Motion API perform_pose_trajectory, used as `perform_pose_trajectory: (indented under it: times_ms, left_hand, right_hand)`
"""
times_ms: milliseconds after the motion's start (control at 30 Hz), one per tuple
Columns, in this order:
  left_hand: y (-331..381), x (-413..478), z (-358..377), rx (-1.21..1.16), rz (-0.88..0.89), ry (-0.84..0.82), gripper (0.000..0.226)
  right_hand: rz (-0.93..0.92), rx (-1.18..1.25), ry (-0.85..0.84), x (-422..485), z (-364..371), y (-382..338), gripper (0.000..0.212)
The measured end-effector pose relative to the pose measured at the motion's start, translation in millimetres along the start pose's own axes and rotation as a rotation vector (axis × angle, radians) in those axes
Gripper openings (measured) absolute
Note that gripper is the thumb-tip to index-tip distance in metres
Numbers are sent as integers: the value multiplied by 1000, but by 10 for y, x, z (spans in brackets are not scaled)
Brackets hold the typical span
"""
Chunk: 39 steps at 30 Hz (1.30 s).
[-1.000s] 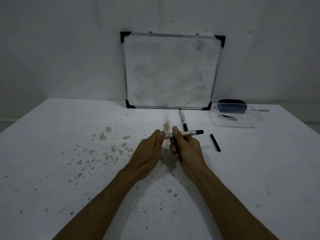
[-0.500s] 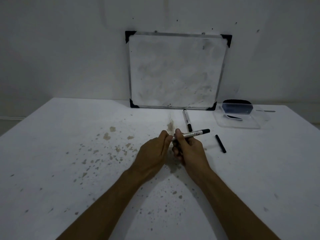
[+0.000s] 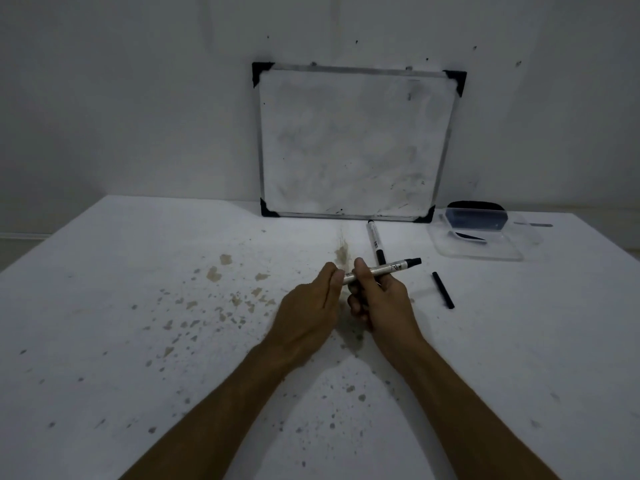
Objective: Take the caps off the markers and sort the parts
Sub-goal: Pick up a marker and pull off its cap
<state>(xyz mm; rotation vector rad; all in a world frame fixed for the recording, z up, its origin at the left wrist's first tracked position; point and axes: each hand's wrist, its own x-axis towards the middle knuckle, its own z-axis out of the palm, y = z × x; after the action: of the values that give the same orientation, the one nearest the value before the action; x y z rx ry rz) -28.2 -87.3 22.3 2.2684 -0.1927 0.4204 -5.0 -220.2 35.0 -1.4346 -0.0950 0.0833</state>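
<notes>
Between both hands' grip (image 3: pixel 349 276), marker (image 3: pixel 381 271)

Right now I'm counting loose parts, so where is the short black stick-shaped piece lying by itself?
In the head view, the short black stick-shaped piece lies on the white table, right of the right hand and nearer than the clear plastic tray.

The table (image 3: pixel 138 271) is white, speckled with brownish stains toward its middle. The whiteboard (image 3: pixel 353 140) at the far wall is white with grey smudges, a silver frame and black corners. The held marker (image 3: pixel 381 271) is silver with a black end; the marker beyond it (image 3: pixel 374 239) is white with black ends. To the right lies a black cap (image 3: pixel 443 290). The far-right tray (image 3: pixel 485 244) is clear.
</notes>
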Motion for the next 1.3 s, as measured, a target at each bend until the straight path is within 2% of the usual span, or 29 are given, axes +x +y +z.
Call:
perform_pose_trajectory:
  times_ms: [67, 133, 167, 200, 300, 367, 467, 600, 667, 733, 833, 933, 1000, 1100, 1133, 1200, 1300]
  left_hand:
    - [-9, 66, -65, 12, -120, 47, 41]
    - [-80, 152, -155, -170, -337, 82, 51]
    - [-152, 184, -204, -231, -389, 102, 53]
    - [-225, 201, -249, -215, -381, 120, 52]
    - [-451, 187, -252, 212, -128, 162, 35]
    - [-523, 176, -198, 358, 4, 177, 28]
    - [-611, 196, -146, 407, 33, 168, 26]
    - [-563, 173, -147, 364, -9, 167, 38]
    - [-406, 152, -182, 171, -43, 239, 34]
    - [-178, 135, -184, -256, -173, 255, 27]
    - [48, 131, -83, -997, -468, 153, 42]
    - [126, 94, -59, -1479, -725, -26, 58]
    - [151, 65, -88, -1608, -790, -126, 60]
    - [130, 46, -107, -1723, -786, -207, 55]
    - [104, 57, -118, -1751, -784, -212, 55]
    - [65, 69, -157, -1759, -801, -228, 56]
    - [46, 86, -184, -1731, -835, -178, 58]
  right_hand:
    - [-55, 13, -7, 29, -12, -20, 32]
    - [-94, 127, 53, 93, -69, -84, 30]
    - [-92, 200, 88, 133, -114, -119, 28]
    - [-78, 252, 107, 161, -155, -141, 27]
    - [30, 335, 86, 173, -200, -110, 27]
    - [103, 419, 59, 171, -184, -89, 29]
    - [171, 487, 30, 182, -164, -80, 31]
    - [202, 496, 18, 171, -136, -37, 28]
    - [177, 452, 16, 151, -124, -47, 27]
    - [115, 336, 18, 118, -99, -76, 29]
    - [-76, 90, 19, 36, -58, -185, 30]
    - [-365, -136, 79, -108, -10, -323, 18]
    - [-440, -284, 28, -222, 53, -297, 10]
    - [-335, -797, -166, -286, 210, -44, 28]
    - [-316, -859, -163, -264, 231, 5, 33]
    - [-342, -802, -107, -210, 218, 2, 36]
    - [-500, -660, -23, -202, 167, -27, 40]
